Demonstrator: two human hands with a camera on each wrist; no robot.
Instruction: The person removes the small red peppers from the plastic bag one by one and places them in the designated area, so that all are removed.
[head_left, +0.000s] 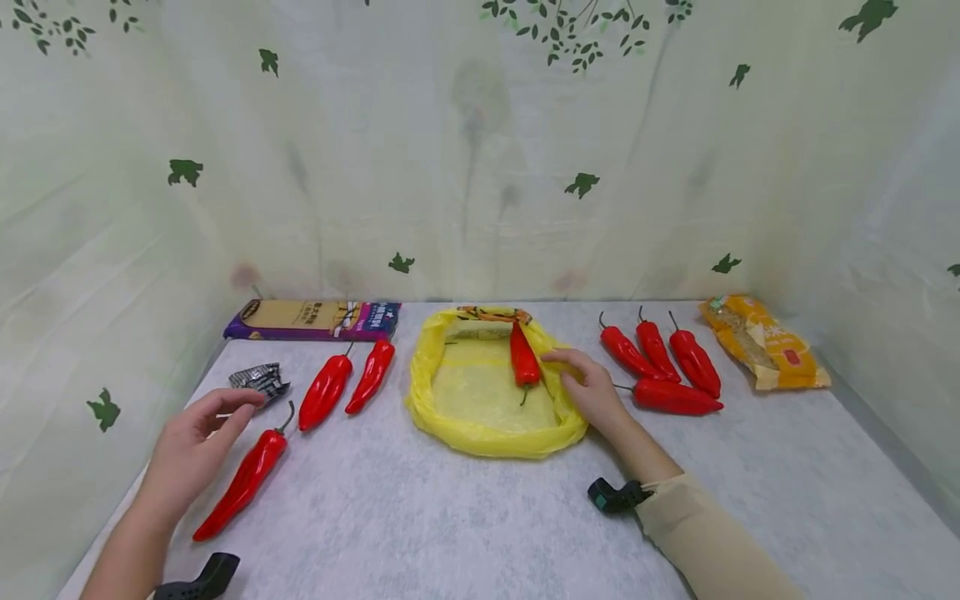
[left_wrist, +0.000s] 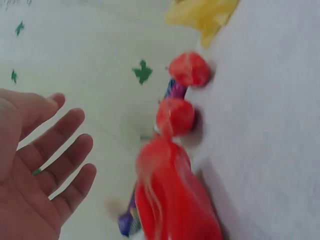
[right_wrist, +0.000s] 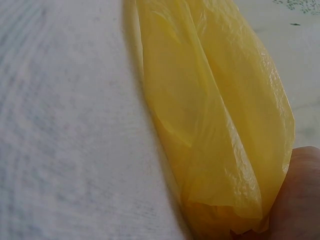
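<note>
My left hand hovers at the left with relaxed fingers and holds nothing. Below it a long red chili pepper lies slantwise, its stem toward the back; two more peppers, a wide one and a slimmer one, lie further back. In the middle a yellow plastic bag stands wide with its rim rolled down. One red pepper is inside, stem toward me. My right hand is at the bag's right rim, its fingers extended close beside that pepper. The right wrist view shows the bag's outer side and part of the hand.
Crumpled black-and-silver packaging lies near my left fingertips. A purple-and-tan packet lies along the back left edge. On the right are several red peppers in a group, with an orange-and-yellow packet behind them. A patterned curtain encloses the table.
</note>
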